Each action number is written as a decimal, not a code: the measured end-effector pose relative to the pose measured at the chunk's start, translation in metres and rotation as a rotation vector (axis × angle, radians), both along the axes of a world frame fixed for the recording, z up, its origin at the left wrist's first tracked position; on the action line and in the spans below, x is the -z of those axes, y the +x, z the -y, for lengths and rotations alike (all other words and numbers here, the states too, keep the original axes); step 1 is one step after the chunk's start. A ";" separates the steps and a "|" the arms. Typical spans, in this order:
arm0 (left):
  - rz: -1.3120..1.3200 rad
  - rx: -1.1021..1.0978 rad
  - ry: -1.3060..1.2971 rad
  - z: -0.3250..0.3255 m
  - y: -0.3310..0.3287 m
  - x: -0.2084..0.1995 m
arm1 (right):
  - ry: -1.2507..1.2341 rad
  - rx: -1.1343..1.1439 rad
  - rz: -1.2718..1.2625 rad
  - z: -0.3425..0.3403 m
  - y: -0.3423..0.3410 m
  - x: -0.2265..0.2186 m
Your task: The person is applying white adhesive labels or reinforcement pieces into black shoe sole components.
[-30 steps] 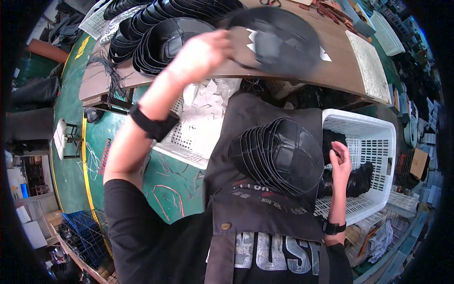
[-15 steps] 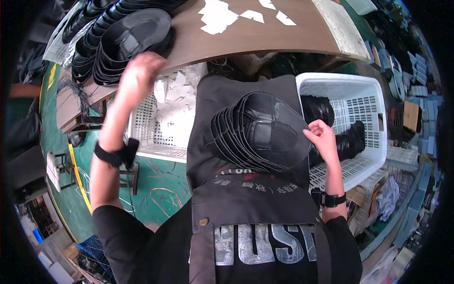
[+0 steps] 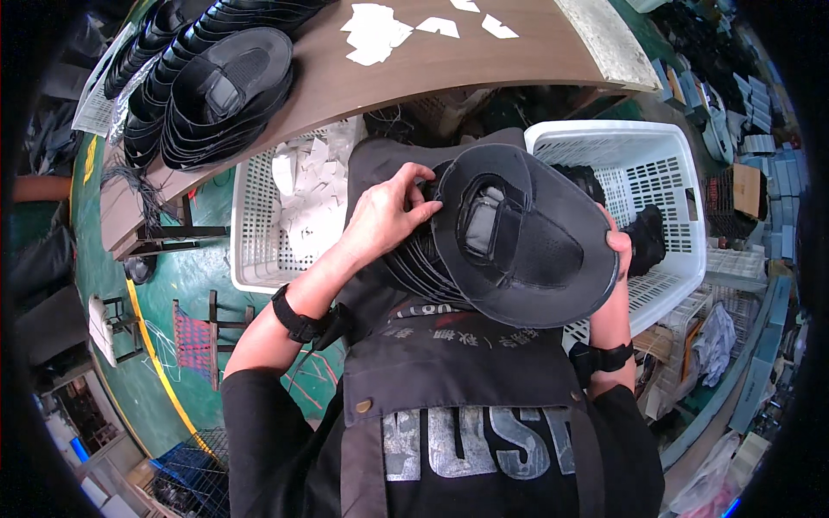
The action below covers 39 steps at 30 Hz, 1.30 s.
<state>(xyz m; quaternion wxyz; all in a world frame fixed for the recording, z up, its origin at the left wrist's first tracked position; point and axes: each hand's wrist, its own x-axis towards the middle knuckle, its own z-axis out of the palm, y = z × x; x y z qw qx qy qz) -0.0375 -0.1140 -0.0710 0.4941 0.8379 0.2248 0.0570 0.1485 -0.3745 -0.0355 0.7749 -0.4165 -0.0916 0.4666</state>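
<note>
A black shoe upper (image 3: 553, 250) is raised off a nested stack of similar uppers (image 3: 423, 263) on my aproned lap. Its inner side and tongue face up. At its far-left edge, by the heel opening, the thumb and fingers of my left hand (image 3: 384, 211) pinch the rim. My right hand (image 3: 619, 250) grips the toe edge on the right, thumb on top; its other fingers are hidden beneath. The lower part of the stack is covered by the raised upper.
On the brown table (image 3: 484, 56) stand rows of nested uppers (image 3: 229, 95) at left and white paper pieces (image 3: 377, 34). Under its edge sits a white basket of scraps (image 3: 255, 224). Right of my lap, a white basket (image 3: 682, 164) holds black items. A small stool (image 3: 197, 337) stands at left.
My left hand has come from the table's stacked uppers down to my lap and pinches an upper's rim. The right hand now grips its toe, and the upper is lifted and tilted.
</note>
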 end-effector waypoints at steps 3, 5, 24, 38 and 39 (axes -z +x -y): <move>0.011 -0.013 -0.038 0.002 -0.002 -0.002 | 0.085 0.036 -0.081 -0.002 -0.003 0.008; 0.022 -0.013 -0.098 0.001 -0.004 -0.002 | 0.173 -0.028 -0.015 -0.008 -0.009 0.005; -0.036 0.112 -0.988 0.015 0.009 -0.035 | -0.161 -0.395 0.247 -0.072 -0.046 0.067; 0.040 -0.255 0.471 -0.152 0.114 0.021 | -0.446 -0.213 0.233 -0.083 -0.013 0.069; -0.019 -0.365 0.531 -0.179 0.125 0.033 | -0.453 -0.216 0.229 -0.083 -0.011 0.069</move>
